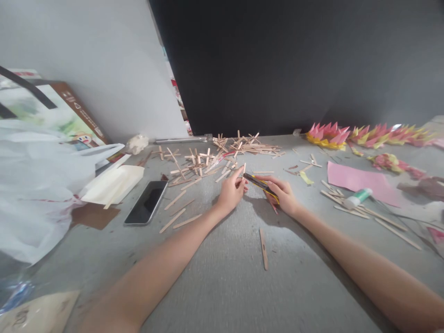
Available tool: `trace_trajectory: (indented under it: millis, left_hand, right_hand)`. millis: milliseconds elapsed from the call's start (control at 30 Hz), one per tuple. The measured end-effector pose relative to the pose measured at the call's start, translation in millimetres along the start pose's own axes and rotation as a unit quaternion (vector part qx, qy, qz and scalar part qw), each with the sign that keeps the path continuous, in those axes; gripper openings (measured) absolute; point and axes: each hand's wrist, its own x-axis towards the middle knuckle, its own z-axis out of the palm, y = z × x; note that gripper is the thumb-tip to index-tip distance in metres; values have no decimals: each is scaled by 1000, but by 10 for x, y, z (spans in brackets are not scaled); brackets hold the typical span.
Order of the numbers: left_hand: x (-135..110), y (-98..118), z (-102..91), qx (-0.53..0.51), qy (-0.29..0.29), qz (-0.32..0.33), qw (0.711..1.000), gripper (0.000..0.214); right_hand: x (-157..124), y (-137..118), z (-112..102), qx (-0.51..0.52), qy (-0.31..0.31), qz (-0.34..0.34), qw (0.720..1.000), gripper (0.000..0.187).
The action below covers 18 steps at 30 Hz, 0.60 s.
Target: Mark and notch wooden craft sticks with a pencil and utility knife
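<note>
My right hand point(282, 194) is closed around a black and yellow utility knife point(258, 181), its tip pointing left toward my left hand. My left hand point(231, 190) pinches a small wooden stick point(243, 168) held upright, right beside the knife tip. Both hands rest on the grey table point(225, 277). A single wooden stick point(264, 242) lies on the table just in front of my hands. A large pile of wooden sticks and stick crosses point(222, 155) spreads behind them.
A black phone point(146, 202) lies at the left beside a white plastic bag point(38, 185) and a paper bag point(55, 111). At the right are pink paper point(359, 179), a glue stick point(357, 198), long sticks point(378, 215) and pink-yellow folded paper shapes point(364, 134).
</note>
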Motion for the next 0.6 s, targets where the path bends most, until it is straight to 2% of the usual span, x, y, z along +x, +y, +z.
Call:
trace_trajectory:
  millis: [233, 433, 600]
  left_hand:
    - [-27, 60, -26, 109, -6, 7, 994, 56]
    - [-4, 109, -88, 214, -11, 24, 977, 53]
    - [-9, 120, -141, 291, -52, 31, 955, 62]
  right_hand:
    - [-6, 43, 5, -24, 2, -16, 1000, 55]
    - [3, 48, -3, -40, 8, -23, 999, 53]
    - [24, 8, -6, -17, 8, -6, 1000, 54]
